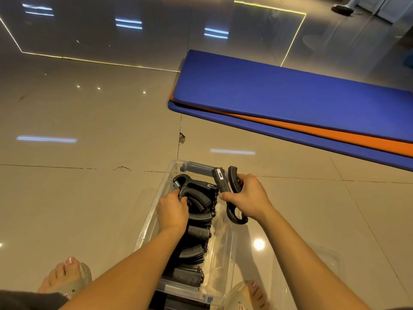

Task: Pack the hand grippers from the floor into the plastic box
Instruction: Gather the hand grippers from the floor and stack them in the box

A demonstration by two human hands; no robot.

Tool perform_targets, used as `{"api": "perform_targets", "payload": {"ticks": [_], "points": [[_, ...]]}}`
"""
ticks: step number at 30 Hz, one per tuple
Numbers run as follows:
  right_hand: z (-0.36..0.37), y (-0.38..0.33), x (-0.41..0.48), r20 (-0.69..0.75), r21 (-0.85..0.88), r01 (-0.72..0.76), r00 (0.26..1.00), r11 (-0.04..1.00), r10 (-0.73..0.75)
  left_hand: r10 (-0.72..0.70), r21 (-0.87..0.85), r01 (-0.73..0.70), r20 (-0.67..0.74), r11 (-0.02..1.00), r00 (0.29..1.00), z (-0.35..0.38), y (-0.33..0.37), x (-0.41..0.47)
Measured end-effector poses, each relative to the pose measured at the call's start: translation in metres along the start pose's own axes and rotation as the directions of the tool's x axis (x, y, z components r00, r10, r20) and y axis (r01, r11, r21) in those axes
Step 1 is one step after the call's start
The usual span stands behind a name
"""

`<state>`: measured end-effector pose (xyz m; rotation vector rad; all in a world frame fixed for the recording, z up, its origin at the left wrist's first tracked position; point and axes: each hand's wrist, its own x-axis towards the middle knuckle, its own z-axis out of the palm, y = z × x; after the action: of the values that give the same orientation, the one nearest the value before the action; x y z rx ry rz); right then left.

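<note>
A clear plastic box (pixel 225 260) stands on the tiled floor between my feet. Along its left side lies a row of several black hand grippers (pixel 196 233). My left hand (pixel 173 211) is inside the box, its fingers curled round the handle of the farthest hand gripper (pixel 192 186), whose spring end points left. My right hand (pixel 248 195) holds another black hand gripper (pixel 223 182) above the box's right rim, handles pointing up and away, its looped end hanging below my wrist.
A folded blue and orange mat (pixel 290 104) lies on the floor beyond the box to the right. My sandalled feet (pixel 67 278) flank the box's near end. A clear lid (pixel 312 265) lies on the floor to the right of the box. Glossy tiles stretch left.
</note>
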<state>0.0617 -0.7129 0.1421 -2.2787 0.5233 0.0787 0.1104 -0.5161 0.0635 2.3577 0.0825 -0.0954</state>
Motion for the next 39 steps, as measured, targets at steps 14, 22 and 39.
{"api": "perform_targets", "payload": {"ticks": [14,22,39], "points": [[0.000,-0.009,-0.002,0.013,-0.072,0.036,0.999,0.997,-0.035,-0.013,-0.140,0.018,0.033,0.990,0.999,-0.016,0.002,-0.007],[-0.012,-0.033,-0.023,0.082,-0.203,0.157,0.986,0.967,-0.143,0.384,-0.077,-0.376,0.233,0.923,0.894,-0.089,0.048,0.000],[-0.004,-0.085,-0.073,0.246,-0.265,0.455,0.884,0.850,-0.397,0.598,0.008,-0.664,0.426,0.748,0.679,-0.170,0.040,-0.028]]}}
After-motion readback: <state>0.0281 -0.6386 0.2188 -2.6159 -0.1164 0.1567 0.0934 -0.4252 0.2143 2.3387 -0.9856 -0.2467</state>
